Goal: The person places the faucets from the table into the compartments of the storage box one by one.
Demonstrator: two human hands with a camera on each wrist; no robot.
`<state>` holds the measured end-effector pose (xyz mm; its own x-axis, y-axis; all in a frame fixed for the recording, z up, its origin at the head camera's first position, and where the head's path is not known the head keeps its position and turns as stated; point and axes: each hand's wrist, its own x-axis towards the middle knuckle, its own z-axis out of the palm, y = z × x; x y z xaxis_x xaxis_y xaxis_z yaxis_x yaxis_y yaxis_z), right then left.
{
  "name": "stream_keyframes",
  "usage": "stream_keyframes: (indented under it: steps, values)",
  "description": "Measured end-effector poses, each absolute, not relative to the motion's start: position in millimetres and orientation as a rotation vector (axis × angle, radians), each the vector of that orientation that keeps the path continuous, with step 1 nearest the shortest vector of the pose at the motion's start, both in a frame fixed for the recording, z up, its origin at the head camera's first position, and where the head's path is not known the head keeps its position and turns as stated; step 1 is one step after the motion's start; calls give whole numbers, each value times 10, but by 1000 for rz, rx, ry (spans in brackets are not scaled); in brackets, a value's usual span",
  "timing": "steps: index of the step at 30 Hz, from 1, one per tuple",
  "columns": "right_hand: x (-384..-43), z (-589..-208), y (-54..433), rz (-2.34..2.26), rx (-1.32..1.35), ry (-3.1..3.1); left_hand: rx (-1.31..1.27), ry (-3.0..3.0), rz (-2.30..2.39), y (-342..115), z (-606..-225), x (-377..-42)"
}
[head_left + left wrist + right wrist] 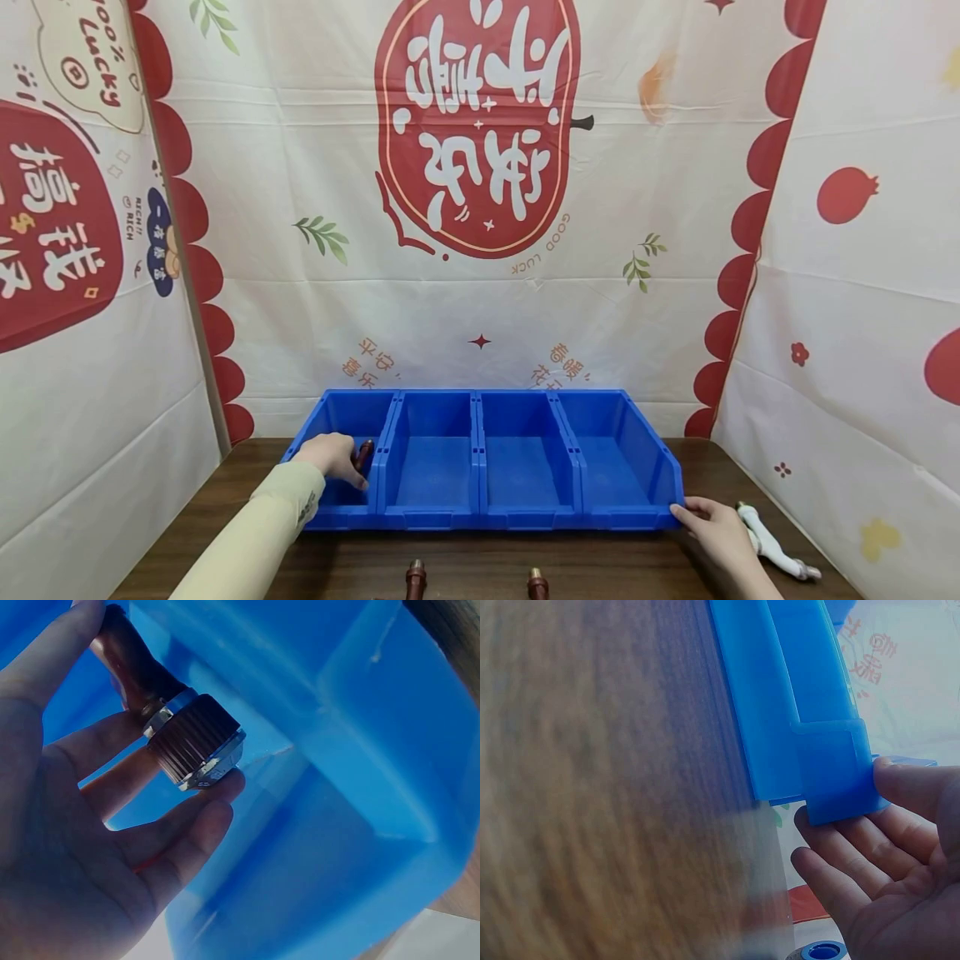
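Note:
A row of joined blue bins (528, 467) stands on the table. In the leftmost bin my left hand (330, 458) holds a dark brown piece (364, 455), whose kind I cannot tell. The left wrist view shows it has a smooth curved stem and a ribbed collar (196, 733) with silver rings; thumb and fingers (217, 817) lie around it. My right hand (716, 533) pinches the front right corner of the rightmost bin. In the right wrist view the thumb (911, 787) lies on one side of the blue wall (836, 780), fingers on the other.
Two brown pieces with metal tips (416, 579) (537, 585) are at the table's front, cut off by the frame. Beside my right hand lies a white curved piece (776, 542) with metal ends. Printed cloth (480, 308) hangs behind and on both sides.

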<state>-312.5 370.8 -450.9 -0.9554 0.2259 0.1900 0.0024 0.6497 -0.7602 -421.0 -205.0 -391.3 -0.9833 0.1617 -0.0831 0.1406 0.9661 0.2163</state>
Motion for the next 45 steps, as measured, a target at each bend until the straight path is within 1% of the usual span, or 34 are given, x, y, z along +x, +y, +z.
stream_keyframes:
  steps: [17, 45]
  values:
    - [-3124, -4541, 3728, 1242, -224, -2607, 215, 2986, 343, -2041, -3895, -4250]
    - [-3145, -4518, 3741, 1174, -189, -2636, 165, 2951, 312, -2025, -3922, -4279]
